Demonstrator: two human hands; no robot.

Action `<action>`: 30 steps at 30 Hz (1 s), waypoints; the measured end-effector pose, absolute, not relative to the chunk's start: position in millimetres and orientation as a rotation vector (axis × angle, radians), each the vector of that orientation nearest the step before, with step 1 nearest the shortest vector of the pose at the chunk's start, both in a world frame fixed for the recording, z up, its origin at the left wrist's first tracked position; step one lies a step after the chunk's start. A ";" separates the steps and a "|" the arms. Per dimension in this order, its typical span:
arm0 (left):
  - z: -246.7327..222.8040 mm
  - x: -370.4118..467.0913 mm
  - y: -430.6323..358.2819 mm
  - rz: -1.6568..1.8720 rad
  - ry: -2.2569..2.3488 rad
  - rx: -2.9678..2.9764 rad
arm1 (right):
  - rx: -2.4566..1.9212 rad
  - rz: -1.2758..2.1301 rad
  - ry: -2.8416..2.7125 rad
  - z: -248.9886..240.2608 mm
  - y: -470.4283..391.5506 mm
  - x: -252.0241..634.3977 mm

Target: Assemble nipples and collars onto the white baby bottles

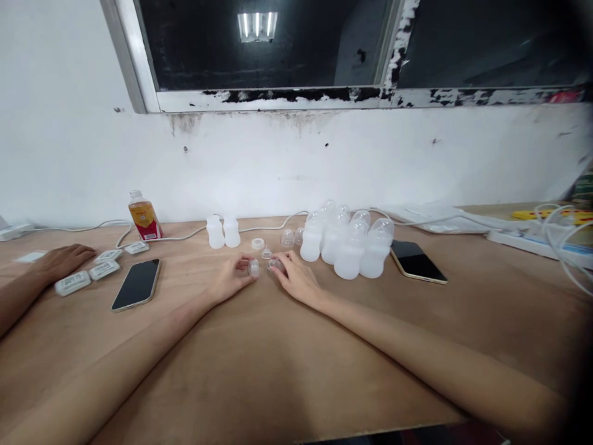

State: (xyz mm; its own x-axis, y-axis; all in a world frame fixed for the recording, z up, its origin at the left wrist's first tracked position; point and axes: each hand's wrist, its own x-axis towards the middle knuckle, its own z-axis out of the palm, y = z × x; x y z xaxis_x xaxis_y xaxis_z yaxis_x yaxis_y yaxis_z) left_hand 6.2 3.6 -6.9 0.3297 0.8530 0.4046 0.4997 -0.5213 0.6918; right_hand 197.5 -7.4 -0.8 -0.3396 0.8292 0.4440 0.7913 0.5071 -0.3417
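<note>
My left hand point(231, 277) pinches a clear bottle collar ring point(253, 268), tilted on its side just above or on the table. Close by, my right hand point(296, 281) has its fingers closed on a clear bottle nipple point(274, 265), partly hidden by the fingertips. The two pieces are apart. Just beyond them lie a loose nipple point(266, 253) and another collar ring point(257, 243). Clear dome caps point(288, 238) sit behind my right hand. Two uncapped white baby bottles point(223, 233) stand at the back left, and several capped baby bottles point(349, 256) cluster to the right.
Phones lie at left point(136, 284) and right point(418, 262). Another person's hand point(69, 259) rests at far left beside several small white cases point(73, 283). A drink bottle point(145, 216), a white cable point(185, 236), a plastic bag point(430, 217) and a power strip point(537, 243) line the back.
</note>
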 end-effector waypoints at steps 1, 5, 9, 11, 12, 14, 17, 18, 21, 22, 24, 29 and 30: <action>-6.2 5.5 4.0 1.088 1.143 2.065 | -1.269 0.213 -2.116 -1.8 -3.2 198.6; -6.4 4.9 4.7 1.064 1.170 2.056 | -1.139 0.753 -1.777 -6.5 13.8 202.6; -7.4 6.8 5.0 1.092 1.326 2.216 | -1.083 1.009 -1.428 -4.8 17.5 204.1; -7.3 7.4 6.0 1.084 1.248 2.053 | -1.054 1.114 -1.341 -2.5 15.9 204.0; -7.1 7.4 6.6 1.080 1.185 1.931 | -1.047 1.151 -1.311 -1.7 15.3 203.9; -6.4 7.2 7.8 1.072 1.066 1.714 | -1.045 1.185 -1.265 -1.2 15.2 203.7; -5.2 6.8 8.2 1.060 0.995 1.611 | -1.042 1.181 -1.260 -2.7 17.3 203.8; -5.0 6.7 8.0 1.056 0.991 1.606 | -1.044 1.178 -1.270 -3.4 18.1 203.9; -5.0 6.0 7.3 1.054 0.986 1.594 | -1.051 1.148 -1.309 -5.3 19.3 204.3; -5.0 5.6 7.0 1.057 0.985 1.590 | -1.043 1.116 -1.317 -5.7 19.1 204.3; -4.4 5.3 6.1 1.070 0.987 1.578 | -1.009 1.004 -1.342 -6.2 17.7 203.4; -1.1 12.1 1.5 1.138 0.890 1.577 | -0.934 0.644 -1.552 -4.4 8.6 192.4; -0.7 15.1 0.5 1.148 0.859 1.580 | -0.927 0.597 -1.598 -3.6 6.3 189.0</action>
State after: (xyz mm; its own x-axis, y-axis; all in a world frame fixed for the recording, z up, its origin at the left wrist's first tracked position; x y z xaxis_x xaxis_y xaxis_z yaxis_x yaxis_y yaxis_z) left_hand 15.1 0.5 -0.7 0.3078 0.9123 0.2703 0.0023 -0.2848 0.9586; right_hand 189.0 6.3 -3.6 -0.0521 0.8220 0.5671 0.2485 0.5607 -0.7899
